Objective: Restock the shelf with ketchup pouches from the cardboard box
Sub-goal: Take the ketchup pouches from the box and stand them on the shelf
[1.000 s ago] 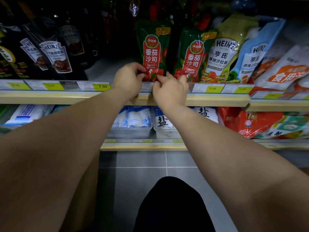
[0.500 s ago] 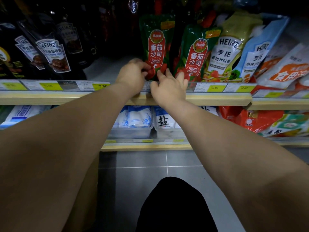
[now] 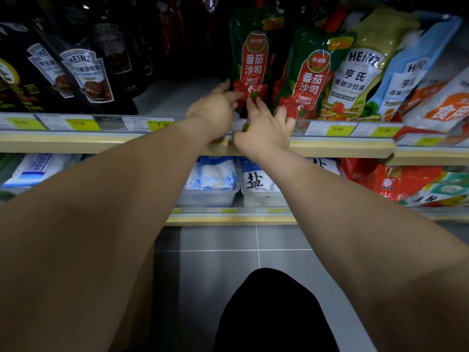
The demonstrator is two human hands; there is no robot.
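Grey floor tiles (image 3: 215,262) lie below me at the bottom of the frame. Both hands reach over the front lip of the shelf (image 3: 101,144) at mid-frame. My left hand (image 3: 213,110) pinches the lower left corner of the ketchup pouch (image 3: 251,59). My right hand (image 3: 264,133) is spread flat, a fingertip touching its base. The pouch stands just beyond my fingers, long axis upright, and the left hand is closer to it. A second pouch (image 3: 312,80) leans just to its right. Dark sauce bottles (image 3: 86,74) fill the upper left. I can't make out the box.

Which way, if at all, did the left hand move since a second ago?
Yes. The left hand moved up and right, away from the 7.90 tag, farther onto the pouch.
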